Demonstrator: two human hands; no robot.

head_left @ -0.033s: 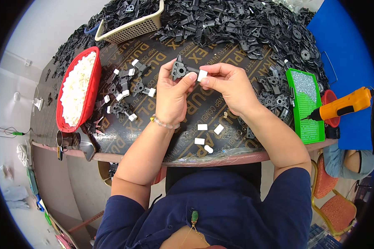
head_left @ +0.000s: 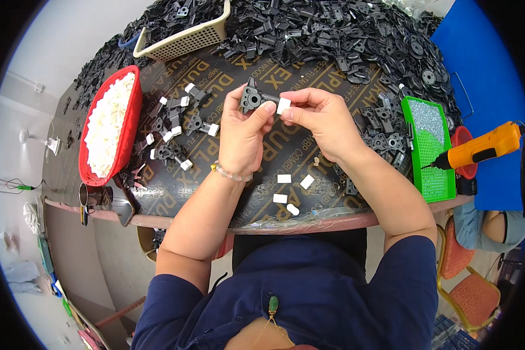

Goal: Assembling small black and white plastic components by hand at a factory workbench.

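Over the middle of the table, my left hand (head_left: 245, 125) is closed round a black plastic bracket (head_left: 252, 98), which has a round hole and a stem pointing right. My right hand (head_left: 324, 119) pinches a small white plastic cap (head_left: 283, 105) at the end of that stem. How far the cap sits on the stem, I cannot tell. Several loose white caps (head_left: 280, 198) lie near the table's front edge, below my hands. To the left is a group of black brackets with white caps on them (head_left: 172, 116). Uncapped black brackets (head_left: 385, 122) lie to the right.
A red basket (head_left: 135, 111) full of white pieces stands at left. Behind are a cream basket (head_left: 184, 46) and a large heap of black parts (head_left: 309, 35). At right, an orange power screwdriver (head_left: 484, 146) hangs over a green tray (head_left: 434, 189) of small metal pieces.
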